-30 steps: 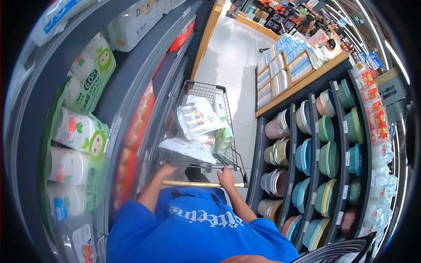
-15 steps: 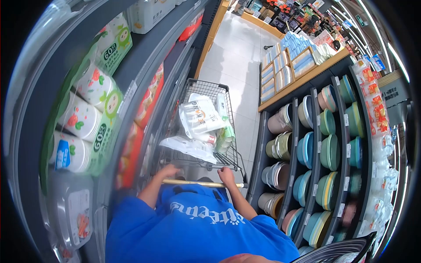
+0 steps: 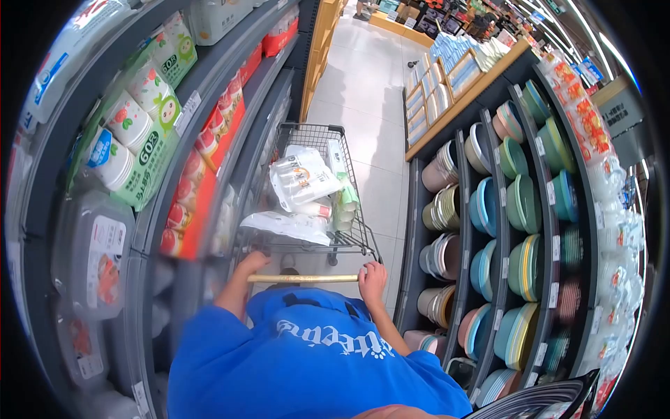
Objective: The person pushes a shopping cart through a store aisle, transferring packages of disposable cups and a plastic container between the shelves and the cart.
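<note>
Upwards in view slide the green cup packs (image 3: pixel 136 133) on the left since half a second ago, and the shopping cart (image 3: pixel 322 134) sits a touch further left too. It's in the aisle just ahead of the person, right beside the left-hand shelving, and across its near end runs the yellow handle (image 3: pixel 303 278). Right hand (image 3: pixel 372 281) now: curled firmly round the handle's right end! Left hand (image 3: pixel 253 263) is at the other end, but its fingers are poorly shown, so I can't fairly call whether they're clamped.

Into the basket: a white printed pack (image 3: pixel 305 178) lies on top, a white plastic bag (image 3: pixel 287 228) nearest the handle, a green pack (image 3: pixel 345 201) along the right (quite a pile, this). Out wider, clear tubs (image 3: pixel 105 258) line the left, and stacked bowls (image 3: pixel 524 202) fill the right-hand shelves.
</note>
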`<state>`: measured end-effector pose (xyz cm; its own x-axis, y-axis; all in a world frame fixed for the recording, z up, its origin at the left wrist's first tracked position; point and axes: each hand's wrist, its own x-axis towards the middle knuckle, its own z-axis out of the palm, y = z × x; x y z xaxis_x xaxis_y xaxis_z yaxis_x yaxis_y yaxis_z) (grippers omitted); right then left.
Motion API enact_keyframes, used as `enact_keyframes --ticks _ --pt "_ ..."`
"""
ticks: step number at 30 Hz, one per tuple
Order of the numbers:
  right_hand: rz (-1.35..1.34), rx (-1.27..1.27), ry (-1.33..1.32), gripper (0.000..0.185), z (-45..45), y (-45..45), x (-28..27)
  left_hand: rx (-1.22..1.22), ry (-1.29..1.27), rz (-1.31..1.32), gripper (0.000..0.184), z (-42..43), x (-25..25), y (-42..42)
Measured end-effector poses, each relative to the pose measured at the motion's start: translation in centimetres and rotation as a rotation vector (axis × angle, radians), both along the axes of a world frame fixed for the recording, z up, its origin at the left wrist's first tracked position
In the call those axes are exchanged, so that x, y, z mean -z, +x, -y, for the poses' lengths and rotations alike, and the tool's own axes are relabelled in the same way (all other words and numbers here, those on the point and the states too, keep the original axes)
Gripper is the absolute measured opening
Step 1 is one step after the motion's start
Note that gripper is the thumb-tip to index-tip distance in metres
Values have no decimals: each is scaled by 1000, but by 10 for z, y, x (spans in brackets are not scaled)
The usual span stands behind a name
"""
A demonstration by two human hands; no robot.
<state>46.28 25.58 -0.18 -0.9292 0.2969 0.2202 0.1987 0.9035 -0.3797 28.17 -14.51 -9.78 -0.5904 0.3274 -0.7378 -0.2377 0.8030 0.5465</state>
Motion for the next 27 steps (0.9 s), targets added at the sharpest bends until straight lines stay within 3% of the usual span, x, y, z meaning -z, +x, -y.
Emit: enact_keyframes --ticks 3,5,9,11,15,19,23,27 --pt "-27 -1 36 16 -5 33 3 -67 33 -21 48 5 5 25" --pt "39 -11 110 22 -2 44 -4 -85 -77 6 50 7 12 41" --pt "344 32 99 32 -6 51 -8 -140 -64 48 63 20 57 75" --pt "523 17 61 44 -9 55 -18 -190 -44 44 74 24 65 99" --pt "588 92 54 78 -7 72 -13 -199 -128 25 91 29 84 142" --pt "728 86 68 93 -10 93 -13 -172 -242 -60 68 3 15 187" --pt "813 21 106 88 -12 109 -8 -124 -187 -24 62 9 61 227" --pt "796 26 224 71 -13 120 16 50 -103 -81 48 -2 46 270"
